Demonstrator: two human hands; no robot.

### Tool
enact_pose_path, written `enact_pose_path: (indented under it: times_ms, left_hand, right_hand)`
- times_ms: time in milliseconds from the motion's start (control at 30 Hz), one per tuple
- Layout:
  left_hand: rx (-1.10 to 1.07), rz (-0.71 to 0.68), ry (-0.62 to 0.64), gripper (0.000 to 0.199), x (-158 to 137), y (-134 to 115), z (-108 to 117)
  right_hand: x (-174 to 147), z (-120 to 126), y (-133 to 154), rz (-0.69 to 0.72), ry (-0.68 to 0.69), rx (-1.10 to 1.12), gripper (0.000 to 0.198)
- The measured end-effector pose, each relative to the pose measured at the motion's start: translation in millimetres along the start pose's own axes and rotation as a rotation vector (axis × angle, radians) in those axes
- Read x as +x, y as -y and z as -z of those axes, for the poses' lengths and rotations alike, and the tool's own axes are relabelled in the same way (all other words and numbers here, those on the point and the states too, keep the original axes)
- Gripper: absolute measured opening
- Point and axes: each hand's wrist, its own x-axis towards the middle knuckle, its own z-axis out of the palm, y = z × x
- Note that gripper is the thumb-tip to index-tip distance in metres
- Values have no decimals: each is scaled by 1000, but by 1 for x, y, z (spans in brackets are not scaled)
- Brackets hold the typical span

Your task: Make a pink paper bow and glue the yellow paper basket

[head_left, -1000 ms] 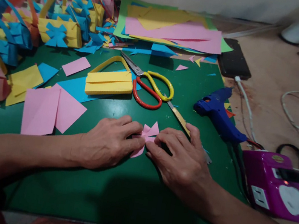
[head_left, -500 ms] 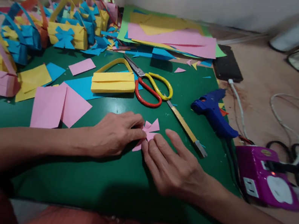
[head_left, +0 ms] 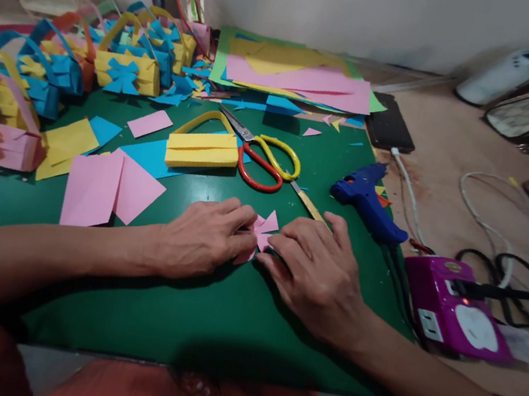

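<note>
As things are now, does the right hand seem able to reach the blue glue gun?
Probably yes: the blue glue gun lies close beyond the right hand, and mostly green tabletop shows between them. The hand is, however, at the pink paper piece.

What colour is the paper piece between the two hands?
Pink: the paper piece shows best in the head view.

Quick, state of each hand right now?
Left hand: fingers closed on the pink paper cutout.
Right hand: fingertips at the cutout's right edge; whether gripping cannot be told.
</note>
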Motion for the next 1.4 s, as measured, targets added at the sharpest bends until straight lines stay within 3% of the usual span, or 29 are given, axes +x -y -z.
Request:
enact_pose_path:
  times_ms: [500, 600, 767, 933, 1100, 1400]
  left_hand:
    - [-1, 2, -61, 24, 0, 2, -1]
    - [-33, 7, -81, 23, 0, 4, -3]
    - [-52, -21, -120, 19, -1, 7, -5]
    - [-41, -38, -130, 19, 0, 5, -6]
    - [-56, -22, -188, 20, 0, 2, -8]
    - [-93, 55, -271, 19, 7, -4, -12]
  right_hand:
    - [1, -6, -2, -19, 21, -67, 20]
    - [0, -5, -8, 102, 25, -102, 24]
    - [-4, 9, -9, 435, 6, -166, 32]
    - [0, 13, 1, 637, 94, -281, 32]
    - [7, 10, -1, 569, 91, -281, 35]
    - [7, 6, -18, 266, -17, 21, 26]
